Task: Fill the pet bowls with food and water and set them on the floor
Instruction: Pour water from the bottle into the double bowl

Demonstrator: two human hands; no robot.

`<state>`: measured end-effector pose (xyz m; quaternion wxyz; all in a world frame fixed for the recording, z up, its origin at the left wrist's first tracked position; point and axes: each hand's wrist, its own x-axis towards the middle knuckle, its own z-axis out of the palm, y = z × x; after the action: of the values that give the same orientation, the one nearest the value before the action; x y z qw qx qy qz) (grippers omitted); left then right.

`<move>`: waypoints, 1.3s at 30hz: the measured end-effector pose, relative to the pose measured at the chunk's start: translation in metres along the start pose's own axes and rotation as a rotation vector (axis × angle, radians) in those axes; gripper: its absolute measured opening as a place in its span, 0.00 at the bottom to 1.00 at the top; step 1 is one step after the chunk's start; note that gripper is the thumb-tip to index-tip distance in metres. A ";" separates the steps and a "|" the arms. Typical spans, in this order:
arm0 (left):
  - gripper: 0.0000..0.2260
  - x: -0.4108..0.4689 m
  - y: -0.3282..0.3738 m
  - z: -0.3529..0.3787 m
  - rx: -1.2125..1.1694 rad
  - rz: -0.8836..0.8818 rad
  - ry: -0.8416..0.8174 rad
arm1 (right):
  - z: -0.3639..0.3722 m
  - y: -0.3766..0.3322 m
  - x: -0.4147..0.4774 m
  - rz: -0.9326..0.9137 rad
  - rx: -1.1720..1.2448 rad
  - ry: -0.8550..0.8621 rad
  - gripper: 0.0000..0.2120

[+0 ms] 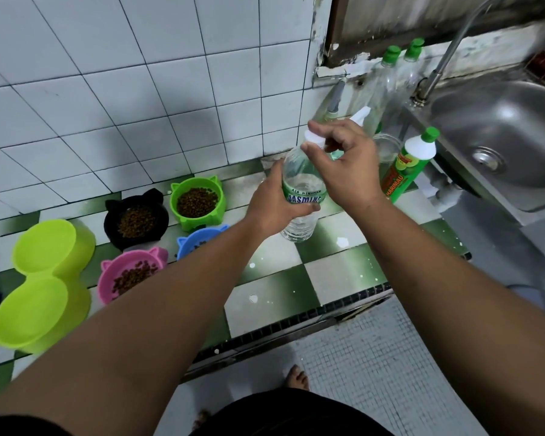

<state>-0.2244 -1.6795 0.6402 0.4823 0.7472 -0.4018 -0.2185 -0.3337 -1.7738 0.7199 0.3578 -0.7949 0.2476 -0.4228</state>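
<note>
A clear water bottle (299,180) with a green label and white cap (312,138) stands on the tiled counter. My left hand (274,202) grips its body, and my right hand (343,165) pinches the cap with thumb and fingers. To the left sit cat-ear bowls holding kibble: green (197,199), black (136,220) and pink (131,273). A blue bowl (195,239) is partly hidden behind my left forearm. A lime double bowl (43,284) lies empty at the far left.
Green-capped bottles (406,165) and a clear jar (387,147) stand beside a steel sink (501,146) with a tap at the right. The green-and-white checked counter (280,278) ends at a dark front edge. Below lie a mosaic floor and my bare feet.
</note>
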 end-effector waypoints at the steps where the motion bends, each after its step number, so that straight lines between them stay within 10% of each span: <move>1: 0.46 0.000 0.000 0.000 0.003 0.001 0.000 | 0.001 -0.001 0.000 0.022 0.016 0.017 0.15; 13: 0.46 -0.001 -0.003 -0.004 0.027 -0.005 -0.011 | -0.002 0.001 -0.001 0.094 0.136 -0.164 0.14; 21: 0.47 0.001 -0.004 0.000 0.034 -0.037 -0.001 | 0.023 0.002 -0.003 0.209 0.035 0.119 0.18; 27: 0.46 0.001 -0.008 -0.006 0.016 -0.038 0.011 | 0.012 0.001 -0.001 0.130 0.093 -0.155 0.13; 39: 0.45 0.000 -0.005 -0.002 -0.013 -0.089 -0.006 | 0.034 -0.005 -0.014 0.032 -0.055 0.120 0.12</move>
<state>-0.2212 -1.6774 0.6367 0.4757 0.7606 -0.3680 -0.2445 -0.3119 -1.7487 0.7037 0.3269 -0.7737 0.2928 -0.4570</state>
